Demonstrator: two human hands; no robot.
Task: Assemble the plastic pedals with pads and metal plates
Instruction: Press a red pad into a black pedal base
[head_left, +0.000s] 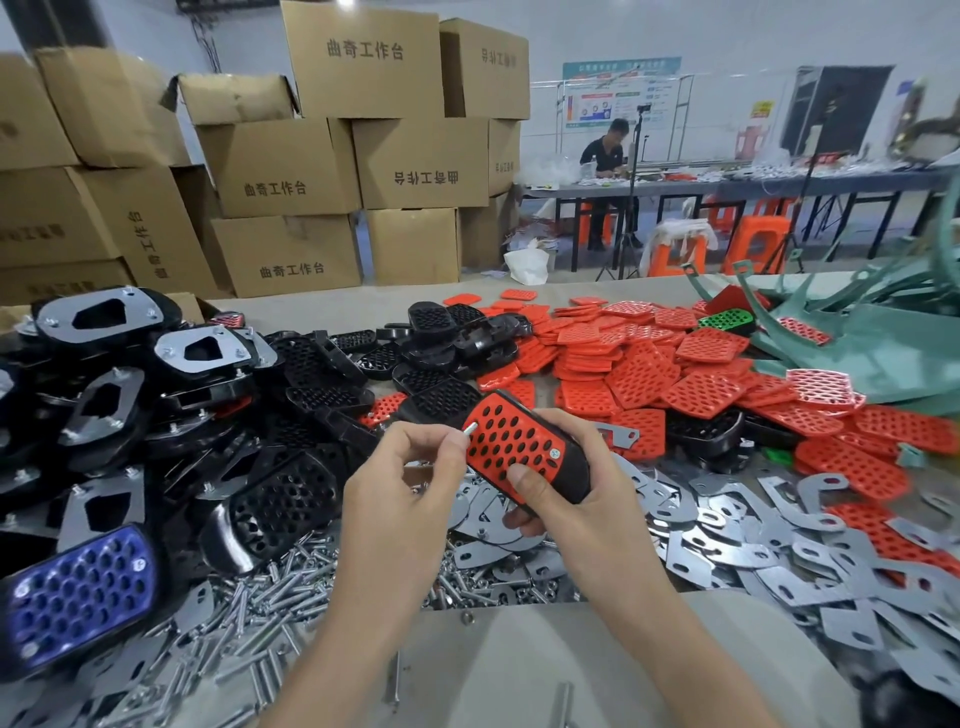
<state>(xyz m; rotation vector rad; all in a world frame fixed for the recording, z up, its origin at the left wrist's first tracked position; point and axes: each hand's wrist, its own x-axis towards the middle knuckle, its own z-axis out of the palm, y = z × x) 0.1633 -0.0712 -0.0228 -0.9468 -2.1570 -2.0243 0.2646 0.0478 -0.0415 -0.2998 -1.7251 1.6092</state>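
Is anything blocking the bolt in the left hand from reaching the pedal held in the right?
Nothing visible. The left hand pinches the bolt, its tip right beside the red pad of the pedal gripped by the right hand.

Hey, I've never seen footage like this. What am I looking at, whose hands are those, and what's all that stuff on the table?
There is no machine here. This is one picture from a camera worn on a person's head, looking forward and down at their own two hands. The right hand grips a black pedal with a red holed pad on its face. The left hand pinches a small metal bolt right at the pad's edge. On the table lie piles of parts: bare black pedals, loose red pads, grey metal plates and silver bolts. At the left are pedals with plates already fitted. Behind stand cardboard boxes, and another person sits at a far table.
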